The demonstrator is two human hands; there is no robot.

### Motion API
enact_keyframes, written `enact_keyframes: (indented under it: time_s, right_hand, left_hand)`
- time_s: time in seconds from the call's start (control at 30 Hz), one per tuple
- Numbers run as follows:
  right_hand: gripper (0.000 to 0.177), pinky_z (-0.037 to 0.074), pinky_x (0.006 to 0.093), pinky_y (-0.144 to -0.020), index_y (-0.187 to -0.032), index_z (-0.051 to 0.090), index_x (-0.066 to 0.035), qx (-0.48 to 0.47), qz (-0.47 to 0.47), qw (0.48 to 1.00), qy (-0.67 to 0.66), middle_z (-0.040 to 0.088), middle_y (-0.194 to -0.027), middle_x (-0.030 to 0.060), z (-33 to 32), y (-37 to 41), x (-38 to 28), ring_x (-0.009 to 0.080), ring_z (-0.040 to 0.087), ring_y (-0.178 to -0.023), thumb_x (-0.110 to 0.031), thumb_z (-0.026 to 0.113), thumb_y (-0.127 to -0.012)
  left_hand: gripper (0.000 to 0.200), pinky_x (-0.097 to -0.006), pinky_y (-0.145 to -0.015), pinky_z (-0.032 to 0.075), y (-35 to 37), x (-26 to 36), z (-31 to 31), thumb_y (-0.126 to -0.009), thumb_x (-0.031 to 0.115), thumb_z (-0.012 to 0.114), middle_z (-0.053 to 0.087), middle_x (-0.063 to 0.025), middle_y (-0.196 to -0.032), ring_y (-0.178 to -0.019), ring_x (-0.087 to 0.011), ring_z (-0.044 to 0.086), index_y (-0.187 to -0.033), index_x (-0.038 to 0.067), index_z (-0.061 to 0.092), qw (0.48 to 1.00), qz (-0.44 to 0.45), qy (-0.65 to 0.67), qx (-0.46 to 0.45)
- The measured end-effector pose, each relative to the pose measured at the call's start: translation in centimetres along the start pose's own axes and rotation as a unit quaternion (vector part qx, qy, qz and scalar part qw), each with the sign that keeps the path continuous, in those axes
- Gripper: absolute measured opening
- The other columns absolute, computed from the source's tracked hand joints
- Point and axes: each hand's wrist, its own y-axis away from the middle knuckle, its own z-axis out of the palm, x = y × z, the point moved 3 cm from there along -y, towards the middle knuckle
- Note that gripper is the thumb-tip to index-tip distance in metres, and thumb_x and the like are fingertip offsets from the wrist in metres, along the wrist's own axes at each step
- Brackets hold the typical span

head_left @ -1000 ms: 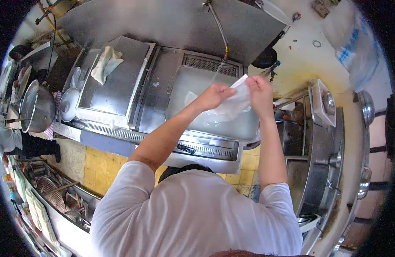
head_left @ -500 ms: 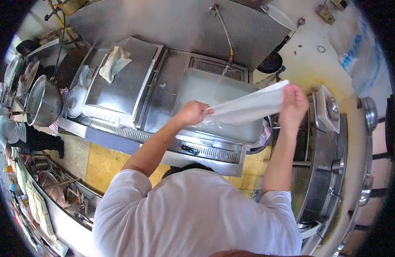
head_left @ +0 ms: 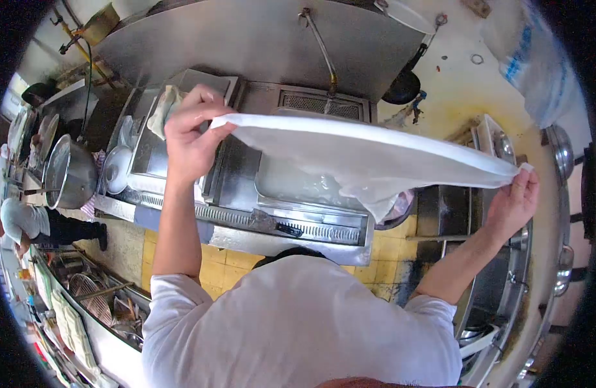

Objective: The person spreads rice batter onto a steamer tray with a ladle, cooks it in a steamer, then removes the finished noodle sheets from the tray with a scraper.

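A white cloth (head_left: 369,145) is stretched between my hands, its top edge pulled taut and its lower part sagging. My left hand (head_left: 196,132) pinches one corner at the upper left. On the right, my right hand (head_left: 516,197) grips the opposite corner between thumb and fingers. Below and behind the cloth, a wide rectangular basin (head_left: 291,184) holds cloudy liquid, and the cloth covers much of it. A tap (head_left: 320,52) on the back panel reaches down toward the basin; its lower end is partly hidden.
A metal box-like unit (head_left: 146,161) stands left of the basin, with a crumpled cloth (head_left: 161,113) on it. Further left are a large metal pot (head_left: 70,171) and another person (head_left: 33,223). A dark pan (head_left: 401,87) hangs behind, and a steel counter (head_left: 479,297) lies right.
Both hands have moved apart and the cloth has spread wide between them. My left hand went up and left; my right hand moved right and down.
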Motion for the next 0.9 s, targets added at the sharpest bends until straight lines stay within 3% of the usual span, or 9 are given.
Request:
enact_keyframes:
  time_s: [0.07,0.23,0.33,0.37,0.4,0.5,0.6,0.67,0.9]
  right_hand:
    - [0.019,0.048,0.025,-0.073,-0.107,0.066,0.002,0.002,0.022,0.998,0.06,0.067,-0.09,0.0041,-1.8,1.0,2.2,0.012,0.06,-0.08,-0.016,0.063,-0.101]
    - [0.021,0.05,0.0352,-0.074,-0.101,0.07,0.004,-0.164,0.055,0.922,0.347,0.068,-0.082,0.0065,-0.9,4.6,15.1,0.0196,0.063,-0.078,-0.015,0.064,-0.096]
    - [0.021,0.05,0.0347,-0.074,-0.104,0.07,0.004,-0.188,0.062,0.897,0.395,0.067,-0.077,0.0078,2.3,4.7,22.5,0.0219,0.064,-0.076,-0.013,0.063,-0.093]
    - [0.022,0.05,0.0342,-0.073,-0.106,0.069,0.004,-0.168,0.205,0.929,0.257,0.067,-0.079,0.0082,2.9,3.6,26.6,0.0214,0.063,-0.075,-0.013,0.063,-0.092]
    - [0.024,0.05,0.0337,-0.073,-0.109,0.068,0.004,-0.14,0.338,0.924,0.11,0.067,-0.08,0.0085,3.4,2.8,30.2,0.0208,0.062,-0.073,-0.013,0.063,-0.092]
    - [0.025,0.05,0.0329,-0.072,-0.111,0.064,0.004,-0.083,0.304,0.946,-0.078,0.066,-0.084,0.0088,7.2,3.9,31.9,0.0194,0.06,-0.073,-0.012,0.061,-0.092]
    - [0.038,0.053,0.0388,-0.08,-0.121,0.059,0.007,-0.231,0.352,0.89,0.176,0.068,-0.098,0.0126,8.4,8.6,30.0,0.025,0.064,-0.085,-0.017,0.063,-0.092]
    - [0.048,0.052,0.0426,-0.087,-0.124,0.059,0.007,-0.267,0.236,0.887,0.295,0.068,-0.107,0.0175,7.2,15.0,34.6,0.0304,0.064,-0.098,-0.027,0.067,-0.091]
    - [0.042,0.049,0.0396,-0.082,-0.107,0.065,0.007,-0.186,0.512,0.818,0.184,0.068,-0.104,0.0131,5.6,23.6,36.9,0.0243,0.062,-0.095,-0.029,0.075,-0.087]
  left_hand:
    - [0.011,-0.0252,-0.065,0.042,0.8,-0.4,1.0,-0.081,0.006,0.078,0.061,-0.003,-0.077,-0.073,-0.0119,0.054,-0.09,0.0,0.075,1.0,0.011,0.02,-0.013]
    - [0.032,-0.0258,-0.049,0.034,5.0,-10.9,6.0,-0.099,0.025,0.066,0.054,0.0035,-0.066,-0.057,-0.0054,0.045,-0.078,0.001,0.066,0.874,-0.478,0.041,-0.08]
    - [0.024,-0.0268,-0.048,0.041,5.4,-20.9,10.6,-0.098,0.024,0.066,0.066,-0.005,-0.073,-0.056,-0.0109,0.057,-0.092,0.001,0.071,0.866,-0.489,0.09,-0.052]
    - [0.024,-0.0267,-0.052,0.046,4.4,-22.7,12.6,-0.098,0.024,0.066,0.07,-0.0072,-0.079,-0.063,-0.0114,0.062,-0.1,0.001,0.072,0.855,-0.505,0.12,-0.011]
    - [0.027,-0.0292,-0.061,0.05,3.2,-24.4,14.3,-0.099,0.026,0.065,0.071,-0.0094,-0.089,-0.072,-0.0142,0.064,-0.102,0.0,0.071,0.867,-0.467,0.173,0.03]
    - [0.033,-0.0361,-0.081,0.054,3.3,-30.7,19.2,-0.095,0.029,0.069,0.071,-0.0136,-0.11,-0.094,-0.022,0.066,-0.114,0.002,0.069,0.921,-0.367,0.124,0.04]
    - [0.056,-0.0449,-0.103,0.048,4.5,-23.0,19.5,-0.081,0.028,0.081,0.063,-0.0199,-0.131,-0.115,-0.0386,0.061,-0.129,0.006,0.063,0.911,-0.314,-0.118,-0.238]
    - [0.057,-0.0456,-0.108,0.044,11.2,-24.0,20.9,-0.073,0.027,0.082,0.062,-0.0217,-0.127,-0.12,-0.0412,0.056,-0.124,0.009,0.064,0.929,-0.131,-0.152,-0.312]
    - [0.02,-0.0465,-0.095,0.045,18.3,-23.4,18.3,-0.08,0.018,0.066,0.062,-0.0146,-0.103,-0.106,-0.0306,0.059,-0.098,0.011,0.066,0.864,-0.059,-0.38,-0.324]
